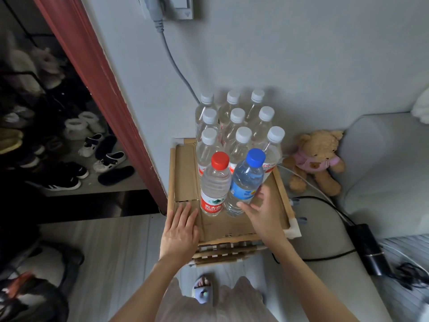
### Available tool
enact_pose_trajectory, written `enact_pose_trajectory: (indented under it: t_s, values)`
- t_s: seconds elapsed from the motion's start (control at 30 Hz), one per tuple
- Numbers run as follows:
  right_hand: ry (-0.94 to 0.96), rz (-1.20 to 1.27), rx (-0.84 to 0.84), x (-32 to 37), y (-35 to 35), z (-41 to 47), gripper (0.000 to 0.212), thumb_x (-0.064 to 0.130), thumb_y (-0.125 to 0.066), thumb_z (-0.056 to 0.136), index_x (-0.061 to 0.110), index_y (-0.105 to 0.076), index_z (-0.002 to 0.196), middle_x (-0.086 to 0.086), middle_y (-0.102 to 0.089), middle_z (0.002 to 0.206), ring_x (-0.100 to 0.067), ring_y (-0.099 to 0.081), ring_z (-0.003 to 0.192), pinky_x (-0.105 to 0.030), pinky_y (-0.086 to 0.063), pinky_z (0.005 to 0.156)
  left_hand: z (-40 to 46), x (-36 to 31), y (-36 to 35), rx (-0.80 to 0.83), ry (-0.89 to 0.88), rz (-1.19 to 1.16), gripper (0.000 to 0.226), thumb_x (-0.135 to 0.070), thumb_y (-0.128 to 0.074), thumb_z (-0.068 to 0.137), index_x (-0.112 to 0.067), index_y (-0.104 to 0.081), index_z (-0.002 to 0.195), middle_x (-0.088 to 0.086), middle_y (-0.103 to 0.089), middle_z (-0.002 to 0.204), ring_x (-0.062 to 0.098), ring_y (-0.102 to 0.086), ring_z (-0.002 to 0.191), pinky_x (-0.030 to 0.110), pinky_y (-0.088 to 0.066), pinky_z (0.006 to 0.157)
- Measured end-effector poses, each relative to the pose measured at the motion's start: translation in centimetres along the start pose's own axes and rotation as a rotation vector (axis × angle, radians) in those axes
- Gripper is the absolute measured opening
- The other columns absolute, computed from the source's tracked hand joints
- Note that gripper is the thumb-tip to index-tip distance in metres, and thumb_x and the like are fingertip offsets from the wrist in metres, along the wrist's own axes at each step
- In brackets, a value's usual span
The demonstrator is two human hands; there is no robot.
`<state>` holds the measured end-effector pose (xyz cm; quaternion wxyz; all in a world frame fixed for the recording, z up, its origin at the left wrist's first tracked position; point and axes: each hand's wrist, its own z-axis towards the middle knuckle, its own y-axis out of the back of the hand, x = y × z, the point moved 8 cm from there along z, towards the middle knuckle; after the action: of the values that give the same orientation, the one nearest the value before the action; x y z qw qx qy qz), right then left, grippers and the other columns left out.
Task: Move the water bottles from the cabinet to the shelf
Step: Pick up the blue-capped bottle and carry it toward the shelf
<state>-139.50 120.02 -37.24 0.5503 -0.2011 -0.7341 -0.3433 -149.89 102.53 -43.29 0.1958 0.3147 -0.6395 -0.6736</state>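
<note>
Several clear, white-capped water bottles [239, 126] stand in rows at the back of a small bamboo shelf [283, 189] topped with cardboard. In front of them stand a red-capped bottle [214, 184] with a red label and a blue-capped bottle [246, 182] with a blue label, which leans slightly right. My right hand [262, 212] is at the lower right side of the blue-capped bottle, fingers spread and relaxed, thumb near its base. My left hand [180, 231] rests flat on the cardboard, left of the red-capped bottle, holding nothing.
A grey wall with a cable [176, 66] stands behind the shelf. A teddy bear [315, 159] sits on a grey sofa [383, 159] at right, with a black power adapter [369, 249] and cords. A shoe cabinet [69, 147] stands open at left behind a red door frame.
</note>
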Motion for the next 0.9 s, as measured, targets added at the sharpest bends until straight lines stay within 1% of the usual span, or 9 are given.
enact_pose_trajectory:
  t_s: [0.1,0.17,0.23,0.3,0.4,0.47,0.57,0.7,0.9]
  values:
    - [-0.029,-0.049,-0.026,-1.3,0.0,-0.4,0.06,0.019,-0.074,0.073,0.021,-0.039,0.123,0.01,-0.052,0.114,-0.004,-0.05,0.106,-0.032,-0.044,0.095,0.0,0.1,-0.1,0.006,0.003,0.008,0.049,-0.028,-0.029,0.085,-0.01,-0.055,0.122,0.011,-0.055,0.13,0.028,-0.045,0.126,0.037,-0.005,0.11]
    - [-0.043,-0.076,0.077,-2.2,-0.9,-0.6,0.064,0.021,-0.072,0.075,0.023,-0.038,0.129,0.011,-0.054,0.121,-0.001,-0.05,0.111,-0.028,-0.041,0.095,0.0,0.2,-0.1,0.007,0.001,0.007,0.049,-0.028,-0.029,0.085,-0.01,-0.055,0.122,0.011,-0.055,0.13,0.028,-0.045,0.126,0.037,-0.004,0.111]
    - [-0.067,-0.078,0.171,-2.6,-1.9,-0.9,0.054,0.018,-0.067,0.08,0.024,-0.04,0.127,0.014,-0.054,0.122,0.002,-0.049,0.112,-0.024,-0.038,0.098,0.1,0.1,-0.1,0.009,0.0,0.009,0.049,-0.029,-0.03,0.085,-0.011,-0.056,0.122,0.011,-0.055,0.13,0.028,-0.045,0.126,0.037,-0.005,0.11]
    - [-0.097,-0.05,0.146,-2.7,-1.9,-0.6,0.044,0.013,-0.063,0.083,0.026,-0.041,0.12,0.014,-0.051,0.117,-0.003,-0.05,0.111,-0.023,-0.039,0.096,0.1,0.1,-0.1,0.011,0.0,0.011,0.049,-0.029,-0.029,0.085,-0.011,-0.055,0.122,0.01,-0.055,0.13,0.028,-0.045,0.126,0.037,-0.005,0.11]
    - [-0.132,-0.044,0.082,-2.9,-1.7,-0.2,0.049,0.014,-0.066,0.081,0.022,-0.04,0.122,0.011,-0.048,0.113,-0.01,-0.05,0.11,-0.026,-0.041,0.092,0.0,0.2,-0.3,0.017,0.0,0.009,0.049,-0.029,-0.029,0.085,-0.011,-0.055,0.122,0.01,-0.055,0.131,0.027,-0.044,0.127,0.038,-0.006,0.11]
    - [-0.131,-0.059,0.05,-3.0,-1.7,0.0,0.053,0.016,-0.068,0.079,0.019,-0.04,0.124,0.01,-0.047,0.113,-0.011,-0.051,0.109,-0.027,-0.042,0.092,0.0,0.2,-0.3,0.02,0.001,0.011,0.049,-0.03,-0.029,0.085,-0.012,-0.055,0.123,0.01,-0.055,0.131,0.027,-0.044,0.127,0.038,-0.006,0.11]
    - [-0.12,-0.047,0.012,-3.2,-1.7,0.1,0.056,0.016,-0.07,0.077,0.021,-0.04,0.124,0.009,-0.049,0.115,-0.011,-0.052,0.109,-0.025,-0.042,0.089,0.0,0.2,-0.3,0.019,0.002,0.002,0.049,-0.029,-0.029,0.085,-0.011,-0.054,0.123,0.01,-0.054,0.132,0.027,-0.043,0.127,0.038,-0.006,0.109]
    - [-0.112,-0.041,-0.003,-3.4,-1.7,0.2,0.058,0.017,-0.072,0.076,0.021,-0.04,0.124,0.005,-0.051,0.122,-0.012,-0.051,0.113,-0.031,-0.044,0.096,0.1,0.1,-0.2,0.021,0.0,0.004,0.049,-0.029,-0.029,0.084,-0.011,-0.055,0.122,0.011,-0.054,0.131,0.028,-0.044,0.126,0.038,-0.005,0.11]
    - [-0.112,-0.036,-0.004,-3.1,-1.8,0.2,0.062,0.017,-0.072,0.076,0.021,-0.038,0.127,0.007,-0.048,0.123,-0.011,-0.049,0.115,-0.029,-0.042,0.096,-0.1,-0.1,-0.1,0.008,-0.021,0.0,0.048,-0.029,-0.029,0.084,-0.017,-0.055,0.123,0.012,-0.054,0.131,0.03,-0.045,0.125,0.04,-0.007,0.108]
